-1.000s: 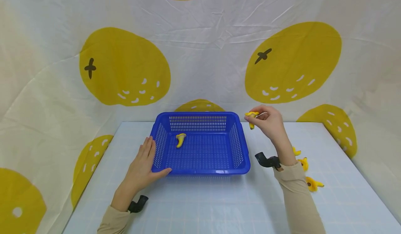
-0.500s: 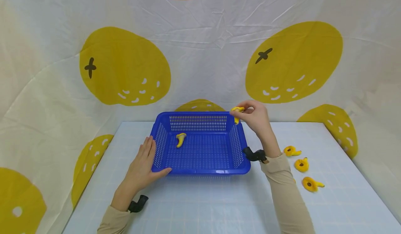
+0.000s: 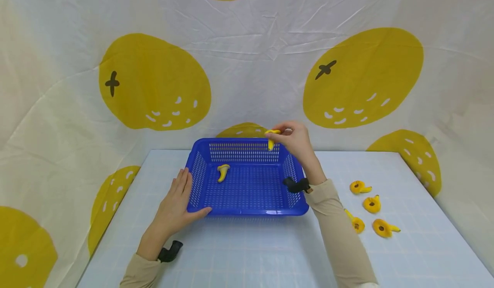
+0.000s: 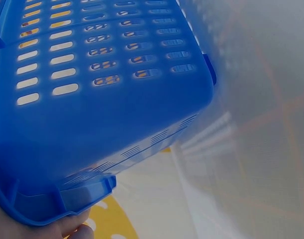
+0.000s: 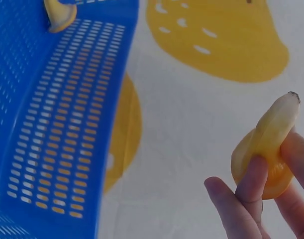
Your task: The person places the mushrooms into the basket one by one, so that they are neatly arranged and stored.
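My right hand (image 3: 296, 140) pinches a small yellow banana-shaped piece with a rounded base (image 3: 271, 141), above the far right part of a blue plastic basket (image 3: 247, 212). In the right wrist view, fingertips and thumb press on the base of the held piece (image 5: 271, 132), its dark-tipped stem pointing up. A similar yellow piece (image 3: 223, 173) lies inside the basket, left of its middle. My left hand (image 3: 173, 204) rests at the basket's near left corner, fingers straight along the side rim and thumb along the front rim. The left wrist view shows the basket's slotted wall (image 4: 92, 124).
Several more yellow pieces, one of them (image 3: 372, 204) with its dark-centred round base facing up, lie on the pale table (image 3: 270, 253) to the right of the basket. Behind the table hangs a white cloth (image 3: 251, 82) with large yellow fruit prints.
My right hand has moved left with the yellow piece, from beside the basket to above its far right part. The moving arm has uncovered pieces on the table. My left hand stays put.
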`<state>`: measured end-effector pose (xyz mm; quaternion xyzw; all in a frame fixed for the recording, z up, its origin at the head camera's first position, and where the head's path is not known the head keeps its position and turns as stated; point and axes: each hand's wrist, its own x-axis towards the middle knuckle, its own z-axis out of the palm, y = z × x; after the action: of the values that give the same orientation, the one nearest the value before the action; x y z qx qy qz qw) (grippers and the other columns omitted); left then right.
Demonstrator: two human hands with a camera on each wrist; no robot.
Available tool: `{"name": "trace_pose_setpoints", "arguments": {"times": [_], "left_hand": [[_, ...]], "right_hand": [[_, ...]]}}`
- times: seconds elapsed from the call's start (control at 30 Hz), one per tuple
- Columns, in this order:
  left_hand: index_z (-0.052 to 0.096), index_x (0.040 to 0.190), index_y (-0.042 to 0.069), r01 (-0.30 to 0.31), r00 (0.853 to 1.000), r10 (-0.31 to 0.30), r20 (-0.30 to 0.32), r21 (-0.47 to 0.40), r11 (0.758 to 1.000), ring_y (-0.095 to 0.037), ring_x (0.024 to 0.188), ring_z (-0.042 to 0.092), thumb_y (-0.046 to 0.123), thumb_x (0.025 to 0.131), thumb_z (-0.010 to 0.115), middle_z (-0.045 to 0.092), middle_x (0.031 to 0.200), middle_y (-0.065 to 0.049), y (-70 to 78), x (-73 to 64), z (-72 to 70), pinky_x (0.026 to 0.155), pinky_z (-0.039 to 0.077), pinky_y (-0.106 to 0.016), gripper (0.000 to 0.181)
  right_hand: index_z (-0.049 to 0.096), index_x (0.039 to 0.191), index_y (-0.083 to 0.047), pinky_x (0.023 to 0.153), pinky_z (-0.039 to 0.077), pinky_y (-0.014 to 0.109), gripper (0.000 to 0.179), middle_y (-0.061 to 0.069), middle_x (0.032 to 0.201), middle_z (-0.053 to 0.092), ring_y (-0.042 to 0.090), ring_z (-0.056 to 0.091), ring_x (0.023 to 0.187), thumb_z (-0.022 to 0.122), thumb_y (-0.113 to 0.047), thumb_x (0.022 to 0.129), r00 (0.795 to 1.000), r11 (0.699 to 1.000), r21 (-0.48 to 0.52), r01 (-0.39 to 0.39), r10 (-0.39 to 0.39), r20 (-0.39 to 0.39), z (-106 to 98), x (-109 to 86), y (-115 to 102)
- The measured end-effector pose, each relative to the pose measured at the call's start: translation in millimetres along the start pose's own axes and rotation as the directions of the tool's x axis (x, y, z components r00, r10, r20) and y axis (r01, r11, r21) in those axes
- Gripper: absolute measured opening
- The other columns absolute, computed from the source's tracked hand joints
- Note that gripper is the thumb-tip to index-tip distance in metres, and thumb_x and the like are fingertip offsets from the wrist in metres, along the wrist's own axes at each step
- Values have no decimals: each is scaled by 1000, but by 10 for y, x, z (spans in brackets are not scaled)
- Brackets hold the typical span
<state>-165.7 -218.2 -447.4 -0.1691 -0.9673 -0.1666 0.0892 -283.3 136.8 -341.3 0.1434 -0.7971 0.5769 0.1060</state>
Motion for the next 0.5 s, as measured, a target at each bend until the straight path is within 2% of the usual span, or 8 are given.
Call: {"name": "trace_pose_setpoints", "arguments": {"times": [0.07, 0.13, 0.23, 0.3, 0.37, 0.47, 0.5], "left_hand": [[14, 154, -10, -2, 1000, 2, -2, 0, 1000, -37, 151, 1, 68, 80, 66, 4, 164, -24, -1, 0, 0, 123, 3, -43, 120], [14, 154, -10, -2, 1000, 2, -2, -2, 1000, -37, 151, 1, 68, 80, 67, 4, 164, -24, 2, -2, -5, 123, 3, -43, 120], [14, 154, -10, -3, 1000, 3, -3, -5, 1000, -36, 151, 1, 67, 80, 67, 4, 164, -24, 6, -2, -10, 123, 3, -43, 119], [14, 154, -10, -4, 1000, 4, -2, -3, 1000, -36, 151, 0, 67, 80, 67, 4, 164, -24, 7, -3, -12, 123, 3, -43, 119], [14, 154, -10, -5, 1000, 5, -1, -3, 1000, -36, 151, 0, 67, 80, 67, 4, 163, -24, 7, -3, -12, 123, 3, -43, 119], [15, 153, -11, -8, 1000, 8, 0, -2, 1000, -37, 151, 1, 67, 81, 67, 4, 163, -25, 8, -4, -12, 123, 2, -42, 118], [15, 153, -11, -8, 1000, 8, -1, -2, 1000, -37, 151, 1, 66, 81, 67, 4, 163, -25, 9, -2, -12, 123, 1, -41, 118]], "right_hand": [[73, 102, 1, 66, 54, 30, 30, 16, 98, 67, 39, 69, 83, 82, -21, 83, 1000, 1000, 18, -9, 9, 25, 52, 29, 1], [72, 105, 4, 65, 52, 28, 30, 20, 103, 66, 41, 68, 85, 81, -17, 85, 999, 999, 22, -25, 24, 48, 99, 15, -93], [72, 103, 3, 65, 53, 29, 28, 19, 103, 66, 37, 69, 84, 80, -17, 85, 997, 1000, 16, -27, 26, 66, 181, 50, -69], [73, 101, 1, 68, 54, 34, 26, 17, 101, 66, 34, 69, 84, 80, -18, 85, 997, 1000, 2, -29, 28, 73, 236, 72, -39], [74, 101, -2, 69, 55, 40, 27, 13, 98, 68, 30, 69, 83, 81, -22, 84, 996, 1000, -8, -29, 29, 78, 296, 133, 86], [73, 104, -1, 73, 56, 48, 29, 14, 100, 68, 29, 68, 83, 81, -20, 84, 995, 999, -32, -41, 44, 90, 383, 161, 120], [73, 105, 0, 73, 57, 47, 29, 14, 101, 68, 29, 69, 82, 80, -20, 85, 994, 998, -43, -41, 45, 98, 413, 171, 133]]}}
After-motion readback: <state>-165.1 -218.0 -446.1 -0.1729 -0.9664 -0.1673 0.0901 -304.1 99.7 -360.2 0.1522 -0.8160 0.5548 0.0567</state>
